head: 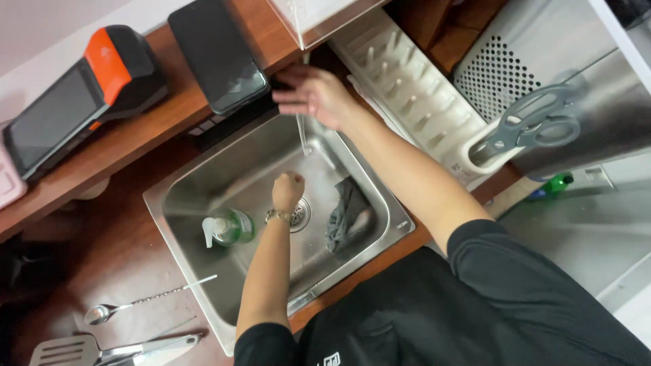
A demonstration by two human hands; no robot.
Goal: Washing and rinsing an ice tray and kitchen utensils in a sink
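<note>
Head view shows me a steel sink (pixel 203 177) set in a dark wooden counter (pixel 129 257). My left hand (pixel 287 191), fisted, hangs under the thin water stream (pixel 302 135); my right hand (pixel 313 95), fingers loosely spread, reaches above it. Soap dispenser (pixel 227 228) sits left, grey cloth (pixel 347 211) right.

I counted one sink (pixel 196 179), one soap bottle (pixel 229 228), one grey cloth (pixel 347 213), one long spoon (pixel 142 302), one spatula (pixel 74 350), one pair of scissors (pixel 536 125), two handheld devices (pixel 74 102).

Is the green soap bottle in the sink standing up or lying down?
Lying down: the soap bottle rests on its side on the sink floor, pump pointing sideways, beside the left hand.
</note>
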